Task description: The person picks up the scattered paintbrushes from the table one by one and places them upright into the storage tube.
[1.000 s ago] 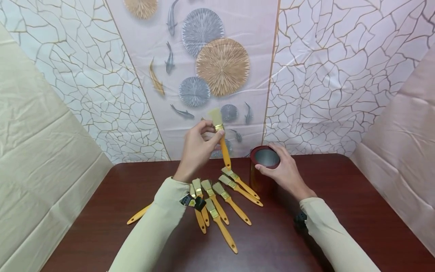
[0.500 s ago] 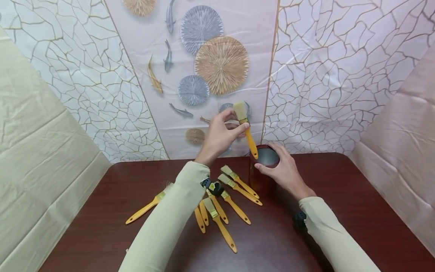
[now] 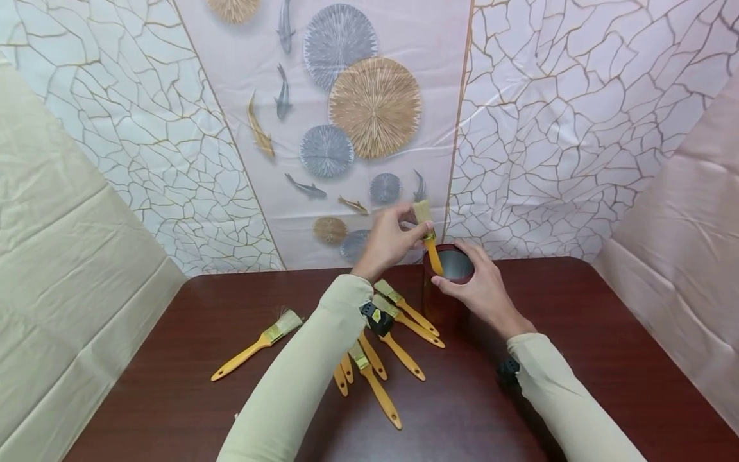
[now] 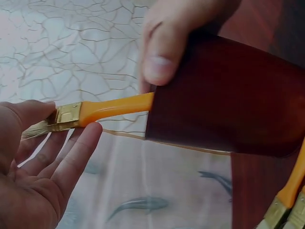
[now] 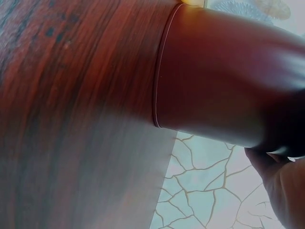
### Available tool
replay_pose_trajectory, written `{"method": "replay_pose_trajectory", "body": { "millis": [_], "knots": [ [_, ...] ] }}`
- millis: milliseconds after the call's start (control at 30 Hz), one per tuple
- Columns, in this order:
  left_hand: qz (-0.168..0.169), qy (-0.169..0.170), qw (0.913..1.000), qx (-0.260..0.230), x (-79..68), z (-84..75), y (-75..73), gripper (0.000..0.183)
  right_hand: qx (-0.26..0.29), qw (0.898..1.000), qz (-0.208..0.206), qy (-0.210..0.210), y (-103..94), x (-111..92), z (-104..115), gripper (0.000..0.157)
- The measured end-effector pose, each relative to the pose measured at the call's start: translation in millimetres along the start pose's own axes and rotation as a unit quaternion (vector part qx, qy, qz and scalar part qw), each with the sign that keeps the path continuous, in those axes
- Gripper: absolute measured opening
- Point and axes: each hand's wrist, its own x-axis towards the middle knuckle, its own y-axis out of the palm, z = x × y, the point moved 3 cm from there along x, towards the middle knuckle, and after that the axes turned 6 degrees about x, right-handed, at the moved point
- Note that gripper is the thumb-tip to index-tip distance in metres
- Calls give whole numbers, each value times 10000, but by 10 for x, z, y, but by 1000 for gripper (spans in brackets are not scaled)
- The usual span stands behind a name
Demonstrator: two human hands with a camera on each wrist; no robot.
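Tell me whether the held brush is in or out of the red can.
Partly in: the brush has its handle running into the can, its bristles and metal band outside.

Behind the reddish-brown table (image 3: pixel 462 404) hangs a fish-patterned backdrop (image 3: pixel 375 109), seemingly cloth.

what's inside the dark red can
Part of the yellow handle of the paintbrush pinched by the left hand sits inside the can, where a grey interior shows. The near wall hides what lies lower, so I can't tell.
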Motion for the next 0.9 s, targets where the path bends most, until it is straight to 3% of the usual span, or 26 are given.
{"method": "replay_pose_trajectory", "body": {
  "millis": [167,367,567,767,900],
  "knots": [
    [175,-165,9991,354,-2,105,96,22,37,9999,-43,-99,3,6,23,93],
    [376,97,9920,1202,30,134,229,32,-11,9998,-112,-181,-35,-3,18,90],
    [550,130,9826,1767,68,176,336,20,15,9996,-169,-231,-75,-7,10,88],
    [404,436,9647,2567,86,276,452,22,47,9994,-140,-323,-41,10,-5,88],
    [249,417,9632,2645,96,316,442,26,41,9996,-119,-261,-25,22,-8,90]
  ]
}}
